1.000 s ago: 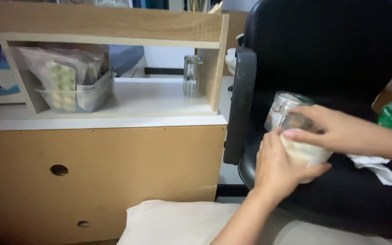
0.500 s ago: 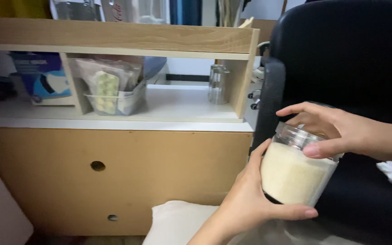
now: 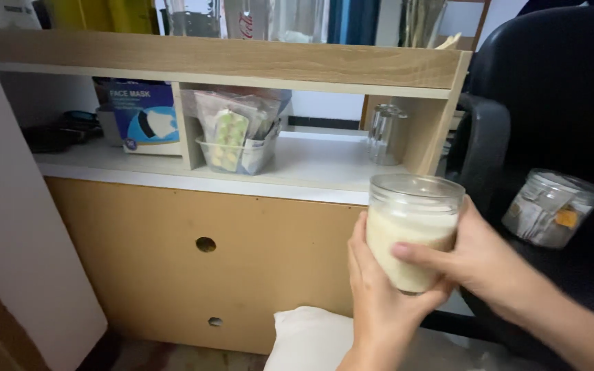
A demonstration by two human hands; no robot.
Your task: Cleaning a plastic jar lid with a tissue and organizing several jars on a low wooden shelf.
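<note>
I hold a clear jar (image 3: 412,230) with both hands, lifted in front of the wooden shelf unit (image 3: 194,233). It stands upright and is filled most of the way with a pale cream-coloured grain or powder; its top part is clear. My left hand (image 3: 379,302) cups it from below and from the left side, fingers wrapped round the lower wall. My right hand (image 3: 472,257) closes on it from the right, with the fingers laid across the front of the jar. Both hands are shut firmly on the glass, and the jar rests on nothing else.

Behind the jar, the shelf unit has a white ledge under a pale wooden top board. On that ledge, near its right end, stands a small glass jar (image 3: 383,134), just left of the upright side panel. Near the middle of the ledge sits a clear tub of blister packs and pouches (image 3: 235,137), and left of the divider a blue and white box (image 3: 144,117).

To my right is a black office chair (image 3: 558,103). On its seat lies a second glass jar (image 3: 551,208), tilted, with packets inside it, well apart from my hands. Below my wrists is a white cushion (image 3: 304,340).
</note>
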